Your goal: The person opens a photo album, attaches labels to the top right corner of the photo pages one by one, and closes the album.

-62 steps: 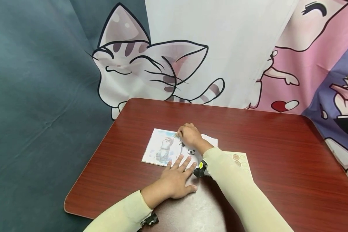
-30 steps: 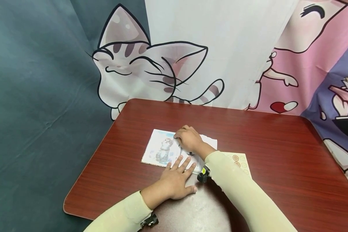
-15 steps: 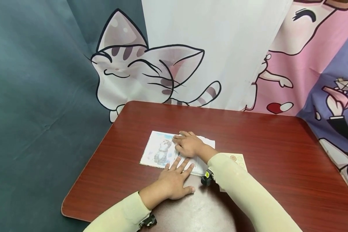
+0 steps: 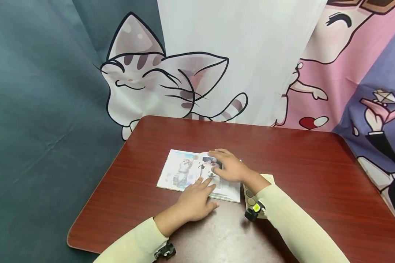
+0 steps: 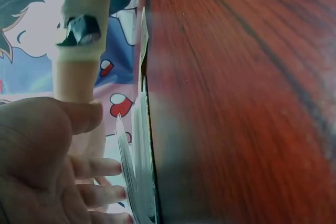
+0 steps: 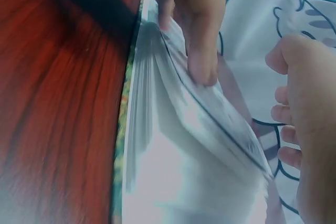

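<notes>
An open book (image 4: 230, 193) lies on the table, a grey-and-white kitten picture (image 4: 184, 170) on its left page. A small round sticker (image 4: 195, 157) shows near that page's top inner corner. My left hand (image 4: 195, 201) rests with spread, straight fingers on the book's lower edge by the fold. Over the right page, my right hand (image 4: 230, 166) has loosely bent fingers with nothing between them, partly hiding a dark-framed picture. In the right wrist view the right hand (image 6: 310, 124) appears apart from the raised pages (image 6: 173, 166). The left wrist view shows the left hand's fingers (image 5: 100, 195) against the page edges.
A cream sheet of round stickers (image 4: 250, 197) lies right of the book, partly under my right forearm. The red-brown wooden table (image 4: 316, 175) extends around both. Behind its far edge hangs a cartoon-printed curtain (image 4: 266, 54).
My right hand first pressed at the left page's top inner corner, then drew back to the right, uncovering the round sticker there. My left hand stays on the book. The head view shifted slightly.
</notes>
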Action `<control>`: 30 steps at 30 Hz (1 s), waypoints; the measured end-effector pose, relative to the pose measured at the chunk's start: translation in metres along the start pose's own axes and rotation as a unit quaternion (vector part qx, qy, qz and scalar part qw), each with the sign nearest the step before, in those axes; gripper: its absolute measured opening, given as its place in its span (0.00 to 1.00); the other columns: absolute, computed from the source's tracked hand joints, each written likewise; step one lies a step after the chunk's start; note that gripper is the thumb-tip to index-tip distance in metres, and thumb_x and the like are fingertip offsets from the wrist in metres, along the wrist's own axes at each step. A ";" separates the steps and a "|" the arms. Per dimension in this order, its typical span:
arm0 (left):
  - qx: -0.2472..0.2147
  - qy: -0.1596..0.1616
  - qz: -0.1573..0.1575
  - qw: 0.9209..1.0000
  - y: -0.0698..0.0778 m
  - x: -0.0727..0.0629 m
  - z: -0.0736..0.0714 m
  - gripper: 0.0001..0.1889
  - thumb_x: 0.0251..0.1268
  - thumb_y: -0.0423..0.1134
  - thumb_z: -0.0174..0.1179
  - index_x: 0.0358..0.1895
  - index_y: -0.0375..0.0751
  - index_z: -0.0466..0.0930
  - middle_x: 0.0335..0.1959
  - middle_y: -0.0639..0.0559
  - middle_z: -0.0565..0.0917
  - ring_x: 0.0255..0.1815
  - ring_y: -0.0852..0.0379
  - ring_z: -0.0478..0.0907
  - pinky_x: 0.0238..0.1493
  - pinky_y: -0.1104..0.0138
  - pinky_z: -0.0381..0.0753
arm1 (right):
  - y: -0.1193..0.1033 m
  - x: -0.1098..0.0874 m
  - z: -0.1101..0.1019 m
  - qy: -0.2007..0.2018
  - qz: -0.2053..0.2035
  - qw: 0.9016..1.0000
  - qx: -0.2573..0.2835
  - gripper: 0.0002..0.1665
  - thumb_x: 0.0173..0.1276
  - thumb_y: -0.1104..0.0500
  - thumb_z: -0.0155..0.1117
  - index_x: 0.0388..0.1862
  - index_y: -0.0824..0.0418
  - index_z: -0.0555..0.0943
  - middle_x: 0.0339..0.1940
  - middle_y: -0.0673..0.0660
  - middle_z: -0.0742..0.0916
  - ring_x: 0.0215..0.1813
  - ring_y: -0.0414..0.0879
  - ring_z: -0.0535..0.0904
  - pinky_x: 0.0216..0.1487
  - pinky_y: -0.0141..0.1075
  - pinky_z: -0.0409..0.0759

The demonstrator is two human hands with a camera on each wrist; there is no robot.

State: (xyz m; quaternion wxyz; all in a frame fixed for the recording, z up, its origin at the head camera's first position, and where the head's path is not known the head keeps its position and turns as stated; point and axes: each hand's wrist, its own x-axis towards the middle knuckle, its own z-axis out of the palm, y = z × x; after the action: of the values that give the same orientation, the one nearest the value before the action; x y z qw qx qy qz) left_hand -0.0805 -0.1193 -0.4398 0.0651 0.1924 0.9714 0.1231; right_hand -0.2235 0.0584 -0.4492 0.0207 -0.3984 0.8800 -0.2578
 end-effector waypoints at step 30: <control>-0.205 0.110 0.066 0.970 0.029 0.025 0.001 0.11 0.72 0.41 0.61 0.53 0.44 0.84 0.54 0.51 0.83 0.61 0.52 0.77 0.62 0.57 0.75 | 0.003 -0.110 -0.027 0.062 0.052 0.996 0.044 0.31 0.69 0.57 0.66 0.70 0.60 0.75 0.67 0.60 0.79 0.73 0.57 0.68 0.68 0.58 0.70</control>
State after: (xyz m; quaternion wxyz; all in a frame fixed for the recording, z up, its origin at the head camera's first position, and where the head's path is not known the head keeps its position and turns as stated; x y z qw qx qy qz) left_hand -0.0926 -0.0833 -0.4345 -0.0121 0.2243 0.9116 0.3444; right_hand -0.1569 0.1499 -0.4455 -0.0026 -0.3341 0.8868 -0.3192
